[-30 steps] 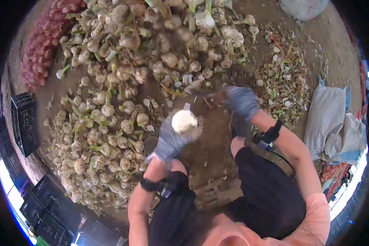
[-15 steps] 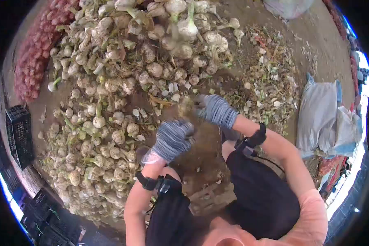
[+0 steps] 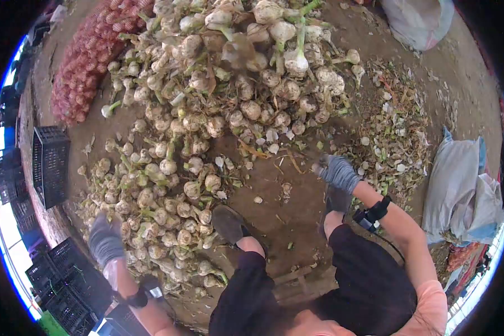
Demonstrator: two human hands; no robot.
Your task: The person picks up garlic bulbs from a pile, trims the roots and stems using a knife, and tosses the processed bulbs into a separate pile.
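My left hand [image 3: 106, 242], in a grey-striped knit glove, is out at the left edge of the lower heap of trimmed garlic bulbs [image 3: 145, 197]; motion smears its fingers. My right hand [image 3: 340, 172], gloved the same way, hovers over the dirt floor in front of my right foot. Its fingers are curled together, and I cannot tell what is in them. Farther ahead lies a larger pile of garlic [image 3: 251, 110], some bulbs with green stems. A blurred, bulb-sized shape [image 3: 238, 51] shows over that pile.
Red mesh sacks of garlic [image 3: 98, 61] stand at the far left, with black plastic crates [image 3: 51, 168] nearer. Peel and stem scraps [image 3: 395, 129] cover the ground ahead to the right. White woven sacks [image 3: 451, 185] lie at the right. My shoe [image 3: 227, 224] stands beside the lower heap.
The hands were together with a garlic bulb between them. Now my left hand has swung far left to the lower heap, and the right has shifted slightly right. The view has also shifted.
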